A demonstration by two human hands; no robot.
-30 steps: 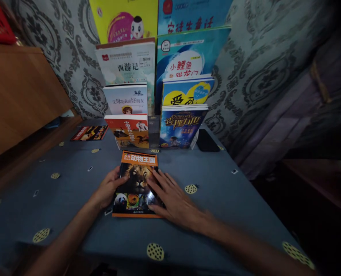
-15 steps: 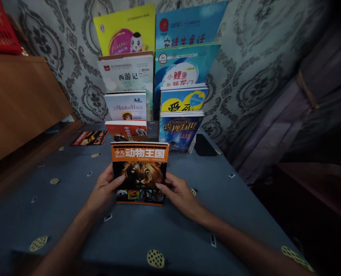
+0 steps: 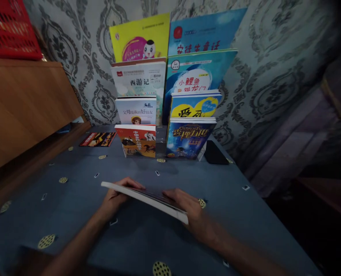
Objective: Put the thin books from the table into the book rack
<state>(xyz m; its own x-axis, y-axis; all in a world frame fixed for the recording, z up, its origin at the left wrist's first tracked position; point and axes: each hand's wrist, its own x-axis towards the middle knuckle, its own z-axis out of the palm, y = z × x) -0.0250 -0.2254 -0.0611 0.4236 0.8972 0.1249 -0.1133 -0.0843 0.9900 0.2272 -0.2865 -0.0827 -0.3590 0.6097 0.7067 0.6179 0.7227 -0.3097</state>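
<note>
White page edges face you in the head view: the book (image 3: 144, 198) is at the lower centre of the frame, seemingly raised off the surface (image 3: 78, 199), slanting down towards the right. Your left hand (image 3: 122, 193) is clamped on its left part, your right hand (image 3: 191, 211) on its right end. To turn it cleanly, I'd press the covers together lightly from both sides so no pages fan out, and move both wrists at one pace. Give room to the red book (image 3: 137, 142) and navy book (image 3: 187, 140) standing mid-frame, beyond your fingers. The flat book (image 3: 98, 139), left of centre, and the black slab (image 3: 215, 152), right of centre, lie well apart from your hands.
</note>
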